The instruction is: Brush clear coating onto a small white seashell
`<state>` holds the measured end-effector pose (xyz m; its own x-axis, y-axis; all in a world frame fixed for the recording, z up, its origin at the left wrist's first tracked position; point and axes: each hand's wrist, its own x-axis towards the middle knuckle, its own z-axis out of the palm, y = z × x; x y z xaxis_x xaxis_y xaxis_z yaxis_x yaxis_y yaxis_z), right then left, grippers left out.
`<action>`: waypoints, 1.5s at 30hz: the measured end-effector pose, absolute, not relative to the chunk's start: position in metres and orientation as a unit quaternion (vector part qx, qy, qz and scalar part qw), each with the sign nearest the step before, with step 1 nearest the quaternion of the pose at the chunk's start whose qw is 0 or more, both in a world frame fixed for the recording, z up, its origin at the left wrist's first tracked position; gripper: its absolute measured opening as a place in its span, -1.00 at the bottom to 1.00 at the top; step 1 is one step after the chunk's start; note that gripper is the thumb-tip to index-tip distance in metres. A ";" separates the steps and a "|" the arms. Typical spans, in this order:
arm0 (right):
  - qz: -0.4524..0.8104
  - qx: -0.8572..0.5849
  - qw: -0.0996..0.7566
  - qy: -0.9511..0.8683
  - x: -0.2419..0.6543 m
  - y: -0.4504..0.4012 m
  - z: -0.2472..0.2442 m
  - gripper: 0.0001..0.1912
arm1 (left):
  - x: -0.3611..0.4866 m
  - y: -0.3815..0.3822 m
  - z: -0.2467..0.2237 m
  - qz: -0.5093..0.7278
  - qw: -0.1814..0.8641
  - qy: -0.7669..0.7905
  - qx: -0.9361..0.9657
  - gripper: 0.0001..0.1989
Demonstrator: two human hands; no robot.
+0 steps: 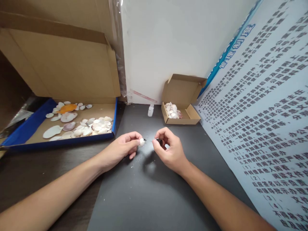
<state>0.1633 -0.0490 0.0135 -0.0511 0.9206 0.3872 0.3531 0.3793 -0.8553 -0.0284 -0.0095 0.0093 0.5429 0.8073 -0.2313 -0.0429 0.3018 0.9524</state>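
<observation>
Shell (141, 142), small and white, is pinched in left hand (121, 149) fingers at centre of worktop (144, 192), tip turned to 3 o'clock to meet the dark-capped tool (159, 141) which right hand (169, 150) fingers grip closed. Small box w/ shells (182, 112) waits at 1 o'clock.

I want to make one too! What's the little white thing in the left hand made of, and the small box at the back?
The little white piece pinched in the left hand looks like seashell: pale, smooth, slightly glossy, like the shells piled nearby. The small box looks like plain brown cardboard, matte, with folded flaps.
</observation>
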 end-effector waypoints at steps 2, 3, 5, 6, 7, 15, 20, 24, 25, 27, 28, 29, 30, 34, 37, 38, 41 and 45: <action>0.281 -0.483 0.502 -0.661 0.163 -0.049 0.014 -0.92 | -0.028 -0.010 0.010 0.297 0.716 0.378 0.506 -0.76; 0.283 -0.479 0.507 -0.659 0.163 -0.049 0.014 -0.92 | -0.028 -0.010 0.011 0.297 0.717 0.380 0.503 -0.77; 0.294 -0.469 0.508 -0.660 0.163 -0.049 0.013 -0.92 | -0.027 -0.010 0.012 0.297 0.720 0.383 0.496 -0.79; 0.295 -0.468 0.506 -0.662 0.163 -0.048 0.013 -0.92 | -0.027 -0.010 0.012 0.296 0.721 0.384 0.495 -0.80; 0.293 -0.470 0.502 -0.664 0.163 -0.048 0.013 -0.92 | -0.027 -0.010 0.012 0.295 0.722 0.384 0.494 -0.81; 0.303 -0.462 0.501 -0.666 0.164 -0.047 0.010 -0.93 | -0.027 -0.010 0.012 0.288 0.724 0.388 0.492 -0.80; 0.305 -0.460 0.499 -0.668 0.164 -0.048 0.010 -0.94 | -0.027 -0.009 0.011 0.294 0.728 0.384 0.486 -0.81; 0.317 -0.450 0.497 -0.671 0.164 -0.047 0.011 -0.92 | -0.027 -0.009 0.011 0.292 0.732 0.379 0.485 -0.82; 0.312 -0.455 0.493 -0.673 0.164 -0.047 0.011 -0.92 | -0.027 -0.010 0.011 0.292 0.732 0.379 0.484 -0.82; 0.301 -0.464 0.493 -0.671 0.163 -0.047 0.011 -0.93 | -0.028 -0.010 0.011 0.295 0.733 0.380 0.481 -0.82; 0.301 -0.463 0.497 -0.669 0.163 -0.047 0.011 -0.93 | -0.028 -0.010 0.011 0.296 0.735 0.378 0.478 -0.82; 0.305 -0.460 0.501 -0.667 0.163 -0.047 0.012 -0.93 | -0.028 -0.010 0.011 0.298 0.737 0.377 0.476 -0.82; 0.310 -0.456 0.503 -0.665 0.163 -0.047 0.012 -0.93 | -0.028 -0.010 0.010 0.298 0.738 0.376 0.474 -0.82; 0.296 -0.471 0.499 -0.664 0.163 -0.047 0.012 -0.92 | -0.029 -0.010 0.009 0.293 0.740 0.375 0.476 -0.82; 0.291 -0.468 0.509 -0.661 0.164 -0.047 0.012 -0.92 | -0.028 -0.010 0.010 0.291 0.735 0.373 0.485 -0.82; 0.297 -0.461 0.511 -0.662 0.163 -0.047 0.012 -0.92 | -0.028 -0.010 0.010 0.291 0.733 0.373 0.489 -0.82; 0.299 -0.462 0.503 -0.667 0.163 -0.047 0.011 -0.92 | -0.028 -0.010 0.011 0.290 0.727 0.374 0.497 -0.82; 0.294 -0.469 0.507 -0.661 0.163 -0.048 0.012 -0.93 | -0.029 -0.011 0.011 0.286 0.720 0.373 0.511 -0.83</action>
<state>0.1629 -0.0477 0.0115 -0.0458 0.9182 0.3935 0.3217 0.3864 -0.8644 -0.0288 -0.0108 0.0105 0.5581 0.7931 -0.2440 -0.0317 0.3142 0.9488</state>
